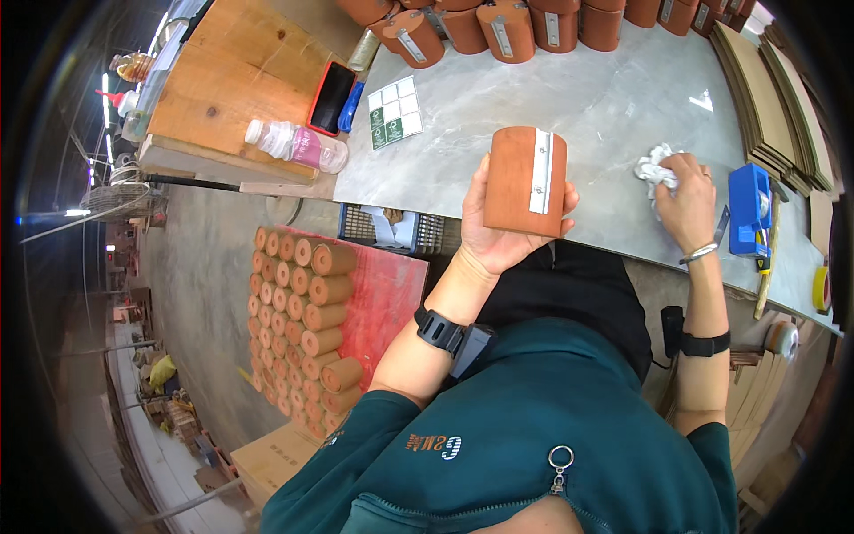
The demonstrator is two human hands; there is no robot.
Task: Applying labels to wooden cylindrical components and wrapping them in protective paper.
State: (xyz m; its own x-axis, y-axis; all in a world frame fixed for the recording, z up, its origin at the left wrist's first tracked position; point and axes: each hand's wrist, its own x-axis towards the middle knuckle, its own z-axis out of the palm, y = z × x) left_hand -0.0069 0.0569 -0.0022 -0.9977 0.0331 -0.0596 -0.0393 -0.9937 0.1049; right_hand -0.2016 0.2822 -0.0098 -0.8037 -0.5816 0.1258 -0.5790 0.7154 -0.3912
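My left hand [495,249] is wrapped round a reddish-brown cylinder [509,182], held up over the near edge of the grey table [605,116]. Down the cylinder's side runs a pale metal strip [542,169] with small screws. To the right, my right hand [689,200] pinches a crumpled white cloth [656,167] that lies on the tabletop. Part of the cloth is hidden under the fingers.
More brown cylinders [507,34] with metal strips line the table's far side. Near my right hand sit a blue tray [749,214] and stacked cardboard [752,98]. A sticker sheet [406,96], phone [334,96] and bottle [298,147] lie left. Several clay-coloured cylinders [329,289] stand lower left.
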